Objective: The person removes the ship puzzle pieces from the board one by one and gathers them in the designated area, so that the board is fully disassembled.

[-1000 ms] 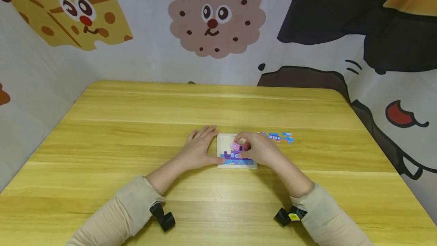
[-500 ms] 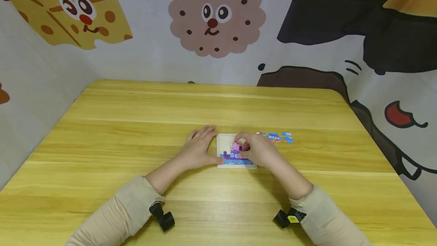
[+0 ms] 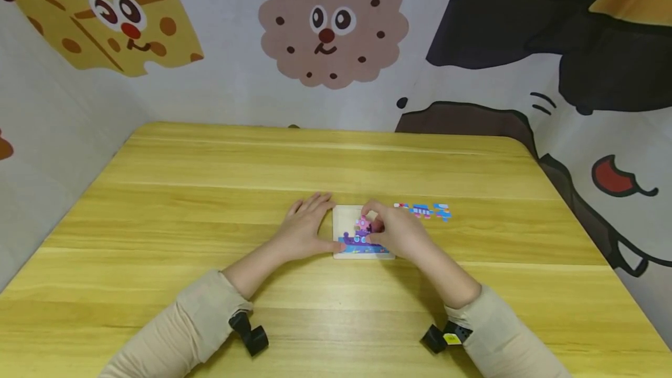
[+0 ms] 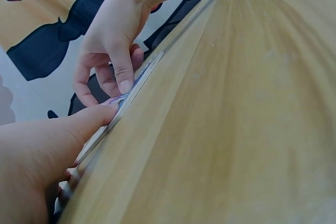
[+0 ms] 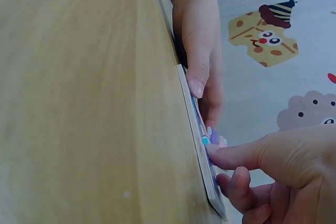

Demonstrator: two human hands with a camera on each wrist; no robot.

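A small pale jigsaw puzzle board (image 3: 343,214) lies on the table, its lower part filled with blue and purple pieces (image 3: 357,248). My left hand (image 3: 304,231) rests at the board's left side, fingers straight and spread, its thumb (image 4: 97,118) pressing on the lower left corner. Over the right half of the board, my right hand (image 3: 403,231) pinches a pink puzzle piece (image 3: 362,224) between thumb and fingers. In the right wrist view that piece (image 5: 222,141) stands slightly raised from the board. My right fingers hide part of the picture.
Several loose puzzle pieces (image 3: 422,210) in blue, white and pink lie on the wooden table (image 3: 210,214), just right of the board's top. A cartoon-printed cloth (image 3: 220,92) hangs behind the table. A black wrist camera (image 3: 249,334) sits below the left sleeve.
The pink piece has turned and tilted a little in my right fingers. My left hand stays in place on the board.
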